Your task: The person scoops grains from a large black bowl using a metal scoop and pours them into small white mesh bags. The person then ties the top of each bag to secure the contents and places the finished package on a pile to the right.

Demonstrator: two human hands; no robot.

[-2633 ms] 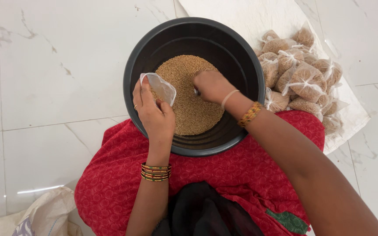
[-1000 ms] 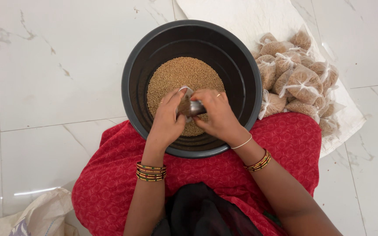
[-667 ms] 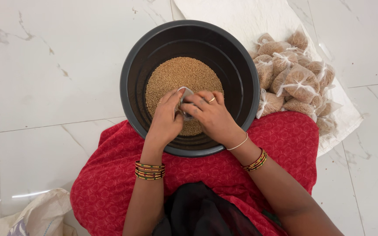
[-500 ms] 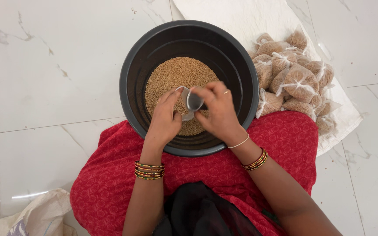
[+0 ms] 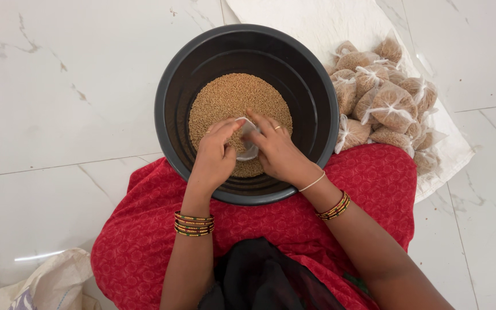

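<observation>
Black plastic makes up the biggest thing under the hands: a round tub [image 5: 247, 115] resting against the person's lap, with a bed of brown grain [image 5: 231, 106] across its floor. Both hands hang over the near edge of that grain, inside the tub's rim.

Beyond the right hand [image 5: 279, 152], out past the tub wall, a heap of small tied packets [image 5: 383, 100] lies on a white cloth [image 5: 317, 23], well apart from the fingers. Behind the left hand [image 5: 213, 158], back by the elbow, the corner of a pale sack [image 5: 53, 284] shows on the floor.

Between the two hands sits the smallest thing, a little clear plastic bag [image 5: 250, 140], just above the grain. It looks thin, limp and very light, the sort of film that crumples and slides between fingers and gives no stiffness of its own; any grain in it would make it sag and spill if the mouth tipped. The safest hold is probably at the mouth, pinching the film from both sides so it stays upward.

The left hand is curled, fingertips drawn together on the bag's left side. The right hand is also partly closed, fingers bent over the bag's right edge and top, touching it. How much grain the bag holds cannot be told, since the fingers hide most of it.
</observation>
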